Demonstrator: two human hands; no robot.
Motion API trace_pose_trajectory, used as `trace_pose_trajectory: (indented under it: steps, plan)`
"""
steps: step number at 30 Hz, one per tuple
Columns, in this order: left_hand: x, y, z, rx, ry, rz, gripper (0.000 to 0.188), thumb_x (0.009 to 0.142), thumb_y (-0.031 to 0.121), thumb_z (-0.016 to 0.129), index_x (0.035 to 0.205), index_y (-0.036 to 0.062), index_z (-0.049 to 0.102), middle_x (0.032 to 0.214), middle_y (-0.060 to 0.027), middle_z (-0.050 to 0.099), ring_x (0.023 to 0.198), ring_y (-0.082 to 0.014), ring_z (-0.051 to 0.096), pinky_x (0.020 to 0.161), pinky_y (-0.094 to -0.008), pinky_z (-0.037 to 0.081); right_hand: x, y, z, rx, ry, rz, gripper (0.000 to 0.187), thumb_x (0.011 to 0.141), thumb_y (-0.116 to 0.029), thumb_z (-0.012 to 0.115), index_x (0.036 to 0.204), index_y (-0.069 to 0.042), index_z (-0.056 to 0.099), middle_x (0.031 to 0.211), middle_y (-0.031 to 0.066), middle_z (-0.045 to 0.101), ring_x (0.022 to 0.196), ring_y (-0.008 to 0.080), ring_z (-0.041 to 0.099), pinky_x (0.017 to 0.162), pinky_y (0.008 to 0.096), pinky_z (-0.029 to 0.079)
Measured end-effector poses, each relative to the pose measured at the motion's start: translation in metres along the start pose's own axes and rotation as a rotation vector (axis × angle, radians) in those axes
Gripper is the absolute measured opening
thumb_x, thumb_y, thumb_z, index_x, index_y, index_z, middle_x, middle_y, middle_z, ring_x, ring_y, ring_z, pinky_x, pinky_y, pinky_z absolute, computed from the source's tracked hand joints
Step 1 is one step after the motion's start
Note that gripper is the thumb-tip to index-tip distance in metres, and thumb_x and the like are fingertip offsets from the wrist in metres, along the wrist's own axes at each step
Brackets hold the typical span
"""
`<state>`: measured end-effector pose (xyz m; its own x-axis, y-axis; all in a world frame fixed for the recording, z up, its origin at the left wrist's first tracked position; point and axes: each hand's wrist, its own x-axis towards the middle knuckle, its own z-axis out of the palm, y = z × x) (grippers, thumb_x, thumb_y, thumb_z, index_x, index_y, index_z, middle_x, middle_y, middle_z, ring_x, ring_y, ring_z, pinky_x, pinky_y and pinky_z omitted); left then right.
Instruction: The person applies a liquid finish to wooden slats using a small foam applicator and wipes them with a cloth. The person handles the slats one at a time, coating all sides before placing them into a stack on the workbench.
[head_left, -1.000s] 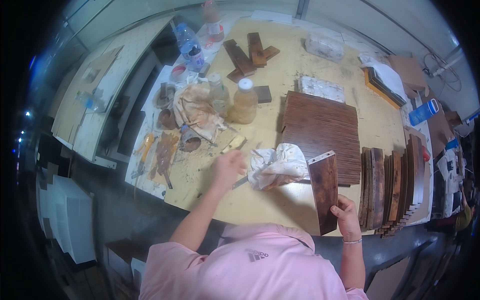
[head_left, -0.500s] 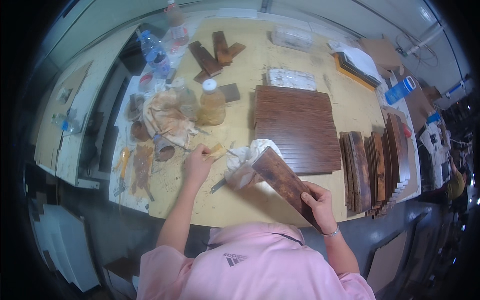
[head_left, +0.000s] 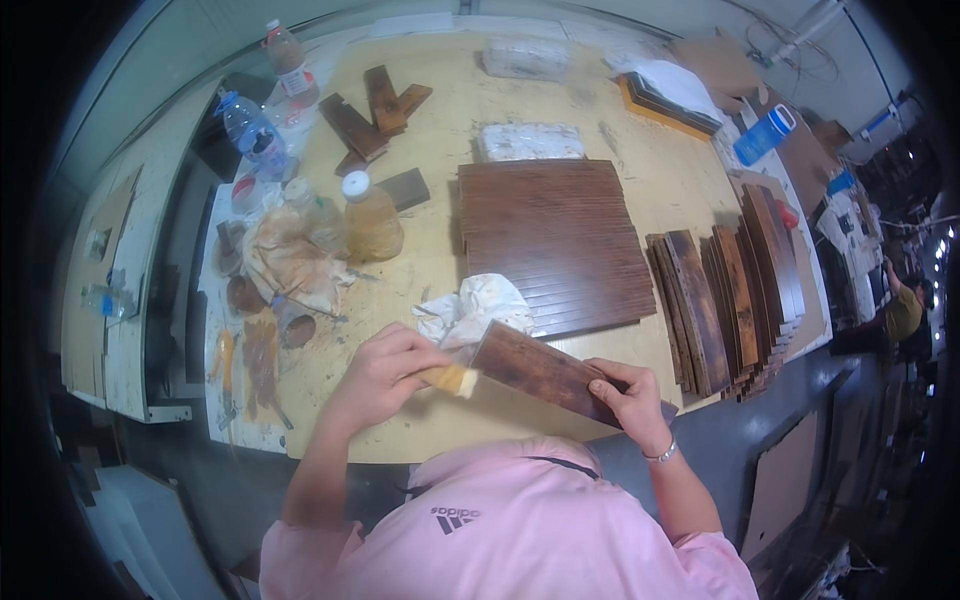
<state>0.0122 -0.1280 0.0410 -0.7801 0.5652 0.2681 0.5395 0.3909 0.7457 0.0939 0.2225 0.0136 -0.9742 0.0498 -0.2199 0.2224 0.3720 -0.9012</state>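
Note:
My left hand (head_left: 385, 378) is closed around a small yellow brush-like tool (head_left: 452, 380) with a pale tip, just left of a wooden plank's end. My right hand (head_left: 632, 400) grips that dark brown, mottled wooden plank (head_left: 540, 372) near its right end, thumb on top. The plank is held tilted over the table's front edge. Beyond its left end a crumpled white cloth (head_left: 480, 310) lies on the table. Behind them a neat stack of reddish-brown planks (head_left: 555, 240) rests flat.
At right, several planks (head_left: 700, 310) stand on edge in a row. At left are a stained rag (head_left: 295, 255), a white-capped jar of yellowish liquid (head_left: 373, 220) and plastic bottles (head_left: 250, 135). Loose dark wood pieces (head_left: 355, 128) lie at back left. Another person (head_left: 905, 310) is at far right.
My left hand has moved right and nearer to me with the yellow tool, toward the plank. The plank has turned to a flatter slant. The view has shifted rightward.

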Motion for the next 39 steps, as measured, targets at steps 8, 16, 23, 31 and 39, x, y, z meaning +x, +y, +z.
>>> trace_pose_trajectory:
  steps: [8, 16, 23, 31, 39]
  plan:
    - [0.045, 0.012, 0.008, -0.048, 0.253, 0.082, 0.033, 0.068, -0.006, 0.068, 0.099, 0.0065, 0.073, 0.094, -0.0075, 0.066, 0.088, -0.0279, 0.06, 0.078, -0.0353, 0.05, 0.012, -0.007, -0.001, 0.171, 0.057, -0.023, 0.028, 0.086, -0.004, 0.068, 0.113, 0.006, 0.069, 0.098, 0.0109, 0.074, 0.09, 0.0131, 0.065, 0.083, 0.027, 0.051]
    - [0.022, 0.002, 0.01, -0.094, 0.255, -0.166, 0.035, 0.068, -0.009, 0.065, 0.1, 0.0029, 0.072, 0.094, -0.0096, 0.066, 0.091, -0.0267, 0.062, 0.079, -0.0347, 0.051, 0.008, -0.003, 0.0, 0.1, 0.123, -0.063, 0.03, 0.086, -0.004, 0.069, 0.113, 0.006, 0.068, 0.097, 0.0099, 0.073, 0.088, 0.0124, 0.064, 0.081, 0.0271, 0.052]
    - [0.023, -0.002, 0.023, -0.047, 0.318, -0.18, 0.037, 0.068, -0.01, 0.068, 0.104, -0.0001, 0.069, 0.096, -0.0107, 0.065, 0.089, -0.0248, 0.063, 0.079, -0.0324, 0.05, 0.023, -0.017, 0.003, 0.29, 0.248, 0.01, 0.022, 0.085, -0.001, 0.067, 0.106, 0.003, 0.069, 0.09, 0.0054, 0.07, 0.083, 0.0107, 0.062, 0.073, 0.0258, 0.051]
    - [0.082, 0.03, 0.062, -0.122, 0.497, -0.04, 0.038, 0.071, -0.008, 0.072, 0.108, -0.0008, 0.066, 0.102, -0.0126, 0.065, 0.093, -0.0261, 0.063, 0.082, -0.0327, 0.05, 0.066, -0.03, 0.022, 0.782, 0.118, 0.125, 0.024, 0.087, 0.003, 0.065, 0.11, -0.001, 0.063, 0.092, 0.003, 0.068, 0.08, 0.0091, 0.065, 0.069, 0.0216, 0.051]
    - [0.006, 0.017, 0.09, 0.013, -0.046, 0.198, 0.036, 0.071, 0.001, 0.07, 0.107, 0.0045, 0.068, 0.099, -0.0135, 0.065, 0.092, -0.0312, 0.063, 0.081, -0.0389, 0.052, 0.088, -0.039, 0.014, 0.756, 0.234, 0.068, 0.021, 0.09, 0.001, 0.063, 0.111, 0.003, 0.064, 0.095, 0.0058, 0.069, 0.084, 0.0108, 0.065, 0.075, 0.0237, 0.052]
